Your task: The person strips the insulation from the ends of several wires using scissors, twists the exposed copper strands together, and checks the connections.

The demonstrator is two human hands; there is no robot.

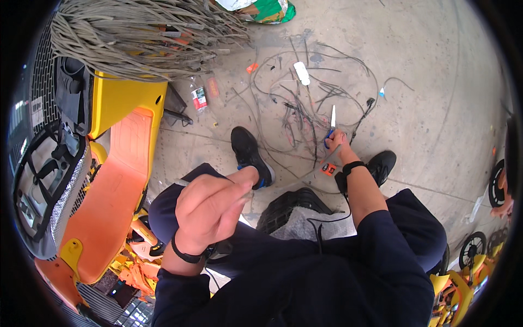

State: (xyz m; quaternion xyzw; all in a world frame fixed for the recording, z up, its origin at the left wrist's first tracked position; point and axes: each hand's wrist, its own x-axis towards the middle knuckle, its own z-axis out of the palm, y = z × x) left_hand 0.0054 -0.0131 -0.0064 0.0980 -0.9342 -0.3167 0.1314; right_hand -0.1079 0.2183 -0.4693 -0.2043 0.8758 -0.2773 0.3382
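My left hand is raised near the camera, its fingers pinched on the end of a grey cable. That cable stretches across to my right hand, low over the floor between my shoes. In the right hand is a pair of blue-handled scissors, with the pale blades pointing away from me; the fingers partly hide the handles. The cable passes at the right fingers, and whether they also grip it I cannot tell. Beyond the scissors lies a loose tangle of cut grey and dark cables.
A thick bundle of grey cables rests over a yellow and orange vehicle body at left. On the floor are a plastic bottle, a white container and an orange packet. A black basket stands between my legs.
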